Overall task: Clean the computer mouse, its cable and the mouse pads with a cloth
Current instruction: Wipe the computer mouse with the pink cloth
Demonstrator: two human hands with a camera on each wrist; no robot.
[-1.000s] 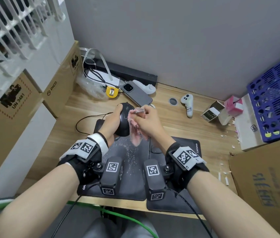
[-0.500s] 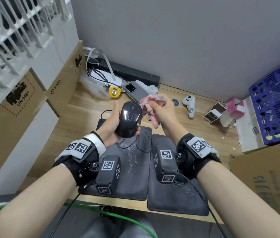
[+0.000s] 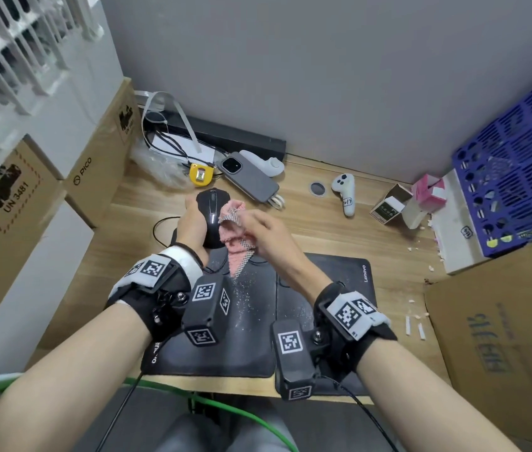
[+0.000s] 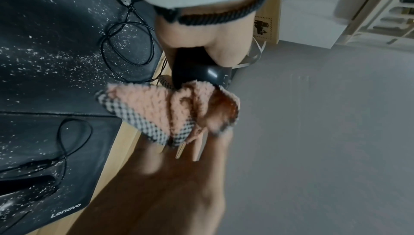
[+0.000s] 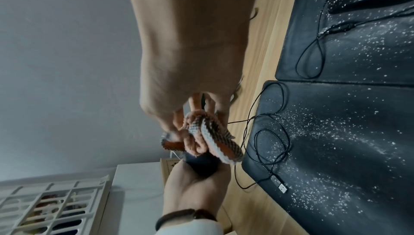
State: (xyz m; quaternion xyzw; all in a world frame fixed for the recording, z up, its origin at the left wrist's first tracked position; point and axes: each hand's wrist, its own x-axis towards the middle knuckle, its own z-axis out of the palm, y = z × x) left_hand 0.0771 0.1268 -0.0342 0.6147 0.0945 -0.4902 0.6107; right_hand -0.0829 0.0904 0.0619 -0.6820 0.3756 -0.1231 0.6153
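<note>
My left hand (image 3: 193, 220) holds the black computer mouse (image 3: 211, 216) lifted above the desk, buttons facing up. My right hand (image 3: 263, 230) grips a bunched pink cloth (image 3: 235, 236) with a checked edge and presses it against the mouse's right side. In the left wrist view the cloth (image 4: 174, 109) lies under the mouse (image 4: 201, 74). In the right wrist view the cloth (image 5: 208, 138) covers the mouse's (image 5: 201, 166) top. The mouse cable (image 5: 271, 139) loops over two black mouse pads, left (image 3: 245, 321) and right (image 3: 349, 278), both dusted with white crumbs. Its USB plug (image 5: 282, 188) lies loose.
Behind the mouse lie a grey phone (image 3: 248, 181), a yellow tape measure (image 3: 201, 173), a white controller (image 3: 346, 194) and small open boxes (image 3: 391, 207). Cardboard boxes (image 3: 95, 164) stand left, another (image 3: 499, 337) at right. A blue crate (image 3: 519, 177) is far right.
The mouse turned from its side to buttons up and moved slightly away. My right hand brought the cloth back against the mouse's right side after lifting off it.
</note>
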